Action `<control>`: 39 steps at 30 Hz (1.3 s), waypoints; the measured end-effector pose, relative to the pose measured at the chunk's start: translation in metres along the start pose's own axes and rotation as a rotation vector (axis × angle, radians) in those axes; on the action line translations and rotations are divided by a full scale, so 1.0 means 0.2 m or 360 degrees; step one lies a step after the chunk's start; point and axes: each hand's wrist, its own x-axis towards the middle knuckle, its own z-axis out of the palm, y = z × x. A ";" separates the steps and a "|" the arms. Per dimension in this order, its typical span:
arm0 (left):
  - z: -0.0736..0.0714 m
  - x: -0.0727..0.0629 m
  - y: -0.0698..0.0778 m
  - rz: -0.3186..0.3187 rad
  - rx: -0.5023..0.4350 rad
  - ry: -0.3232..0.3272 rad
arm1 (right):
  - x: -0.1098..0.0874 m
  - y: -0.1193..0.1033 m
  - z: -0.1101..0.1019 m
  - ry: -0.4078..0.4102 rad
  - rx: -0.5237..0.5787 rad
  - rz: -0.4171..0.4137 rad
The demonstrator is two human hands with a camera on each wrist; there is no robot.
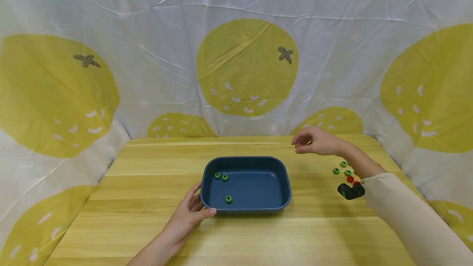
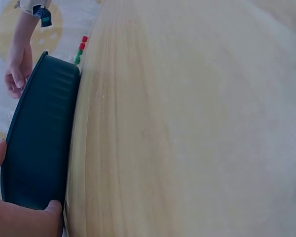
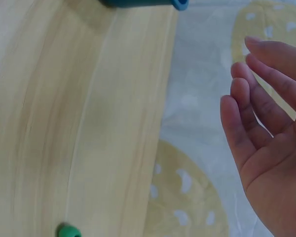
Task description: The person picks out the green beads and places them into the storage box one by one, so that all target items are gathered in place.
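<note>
On the wooden table, a dark blue rectangular tub (image 1: 245,207) holds three green beads, two near its left wall and one green bead (image 1: 229,199) near the front. My left hand (image 1: 186,213) grips the tub's front left corner, thumb along the front side and fingers against the left side. The left wrist view shows the tub (image 2: 42,133) from outside, its inside hidden. Right of the tub, my right hand (image 1: 318,142) hangs above the table with loosely bent fingers. Nothing shows between its fingers (image 3: 234,118) in the right wrist view.
Several loose green beads (image 1: 336,170) and red beads (image 1: 350,179) lie on the right of the table, partly hidden by the right forearm. A black device (image 1: 351,192) sits at the right wrist. A cloth (image 1: 159,60) with yellow fruit prints hangs behind the table.
</note>
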 end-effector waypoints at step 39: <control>0.01 0.00 -0.01 -0.0009 -0.0014 0.0006 | -0.72 0.54 -0.20 0.0451 -0.0108 0.0612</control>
